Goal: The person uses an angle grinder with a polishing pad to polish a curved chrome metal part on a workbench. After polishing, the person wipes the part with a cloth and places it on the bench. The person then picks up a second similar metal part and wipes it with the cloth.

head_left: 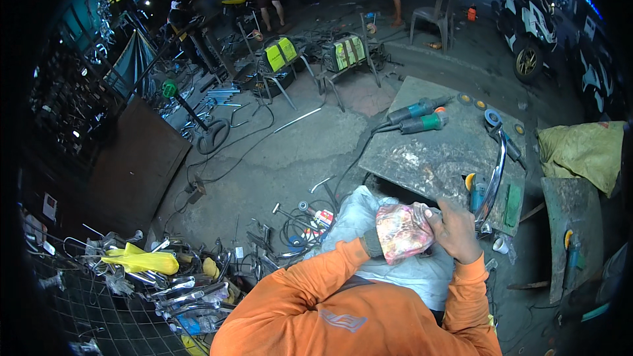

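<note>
A pink and red patterned cloth (401, 232) covers most of my left hand (373, 244) above my lap. Only a dark grey cuff shows between the orange sleeve and the cloth, so the left fingers are hidden. My right hand (456, 232) pinches the cloth's right edge with bare thumb and fingers. Under both hands a light grey-blue cloth (349, 221) lies over my legs. A worn work table (422, 158) stands just ahead. Near its right edge, close to my right hand, are a blue angle grinder (477, 194) and a bent shiny metal tube (499, 175).
Two more angle grinders (422, 122) lie at the table's far side, their cables trailing left. Metal parts (198, 296) and a yellow piece (142, 259) are heaped at left. Two yellow-green machines (280, 54) stand on metal stands ahead. A plastic chair (436, 16), motorcycle (531, 29) and people are farther off.
</note>
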### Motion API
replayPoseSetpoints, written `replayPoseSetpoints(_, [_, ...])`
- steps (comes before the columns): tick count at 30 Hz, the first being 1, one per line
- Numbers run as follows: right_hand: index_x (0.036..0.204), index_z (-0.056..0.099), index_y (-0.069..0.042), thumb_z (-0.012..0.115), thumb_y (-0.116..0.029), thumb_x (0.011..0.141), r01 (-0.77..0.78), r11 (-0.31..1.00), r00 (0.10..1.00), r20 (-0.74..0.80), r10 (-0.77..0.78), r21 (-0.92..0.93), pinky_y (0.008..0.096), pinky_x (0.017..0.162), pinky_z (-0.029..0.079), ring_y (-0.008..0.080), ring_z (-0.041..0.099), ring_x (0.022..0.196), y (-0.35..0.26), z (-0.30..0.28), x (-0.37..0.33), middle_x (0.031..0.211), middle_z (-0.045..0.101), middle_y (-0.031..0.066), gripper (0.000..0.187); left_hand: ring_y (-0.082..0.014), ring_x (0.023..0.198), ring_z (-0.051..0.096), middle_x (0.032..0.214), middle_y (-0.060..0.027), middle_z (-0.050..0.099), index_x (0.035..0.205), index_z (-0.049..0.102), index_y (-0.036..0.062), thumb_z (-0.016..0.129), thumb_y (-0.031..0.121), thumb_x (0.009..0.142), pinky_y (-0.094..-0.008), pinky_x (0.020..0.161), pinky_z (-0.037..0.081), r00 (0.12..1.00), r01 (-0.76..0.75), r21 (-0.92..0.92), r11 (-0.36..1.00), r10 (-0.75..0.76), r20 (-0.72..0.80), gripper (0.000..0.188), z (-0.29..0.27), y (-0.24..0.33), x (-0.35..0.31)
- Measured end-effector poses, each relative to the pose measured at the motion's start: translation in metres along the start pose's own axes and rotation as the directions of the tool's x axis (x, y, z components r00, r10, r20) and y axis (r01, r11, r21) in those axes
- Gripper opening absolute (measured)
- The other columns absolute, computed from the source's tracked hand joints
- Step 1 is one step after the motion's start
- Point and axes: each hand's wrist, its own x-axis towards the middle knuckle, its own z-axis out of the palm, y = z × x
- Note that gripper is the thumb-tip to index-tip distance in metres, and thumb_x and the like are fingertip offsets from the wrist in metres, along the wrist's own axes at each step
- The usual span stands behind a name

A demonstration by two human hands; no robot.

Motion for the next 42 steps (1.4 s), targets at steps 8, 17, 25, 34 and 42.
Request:
replayPoseSetpoints(8, [0.120,0.066,0.002,0.063,-0.033,0.098,0.009,1.000,1.000,0.027,-0.009,-0.010,0.0489,0.079,0.054,0.0421,0.070,0.091,-0.003,-0.001,0.002,0.103,0.072,0.0243,0.041,-0.0263,0.137,0.051,0.147,-0.0086,0.056,0.147,0.053,0.0131,0.061,0.035,0.100,-0.0406,0.120,0.034,0.833,0.515,-0.660,0.546,-0.502,0.234,0.052,0.029,-0.025,-0.039])
replayPoseSetpoints(17, [0.120,0.067,0.002,0.061,-0.028,0.098,0.052,0.998,0.998,0.038,-0.053,0.026,0.0476,0.083,0.054,0.0394,0.069,0.096,-0.020,0.006,0.007,0.107,0.072,0.0205,0.038,-0.0308,0.136,0.050,0.148,-0.0106,0.054,0.145,0.055,0.0141,0.053,0.044,0.103,-0.0433,0.117,0.036,0.931,0.339,0.068,0.938,-0.345,0.122,0.051,0.009,-0.002,-0.024])
replayPoseSetpoints(25, [0.119,0.067,0.002,0.061,-0.025,0.098,0.128,0.991,0.992,-0.012,-0.127,0.032,0.0477,0.079,0.053,0.0385,0.069,0.093,-0.018,0.011,0.008,0.104,0.072,0.0191,0.035,-0.0291,0.125,0.059,0.136,-0.0149,0.063,0.141,0.053,0.0053,0.039,0.040,0.110,-0.0458,0.113,0.043,0.820,0.337,-0.934,0.121,-0.526,0.227,0.049,0.024,-0.006,-0.037])
replayPoseSetpoints(34, [0.117,0.068,0.002,0.062,-0.023,0.096,0.173,0.985,0.984,-0.044,-0.173,0.005,0.0479,0.079,0.053,0.0384,0.069,0.091,-0.025,0.023,0.013,0.104,0.072,0.0195,0.033,-0.0298,0.133,0.052,0.140,-0.0113,0.060,0.145,0.052,0.0080,0.053,0.043,0.103,-0.0452,0.119,0.034,0.920,0.371,-0.033,0.928,-0.363,0.144,0.054,0.003,0.005,-0.047])
replayPoseSetpoints(42, [0.116,0.069,0.001,0.061,-0.022,0.096,0.124,0.991,0.992,-0.023,-0.123,0.043,0.0482,0.083,0.054,0.0396,0.070,0.096,-0.025,0.017,0.012,0.105,0.072,0.0208,0.031,-0.0268,0.139,0.047,0.149,-0.0098,0.053,0.151,0.045,0.0079,0.064,0.035,0.099,-0.0397,0.123,0.030,0.918,0.384,-0.424,0.820,-0.389,0.080,0.061,0.030,-0.006,-0.058])
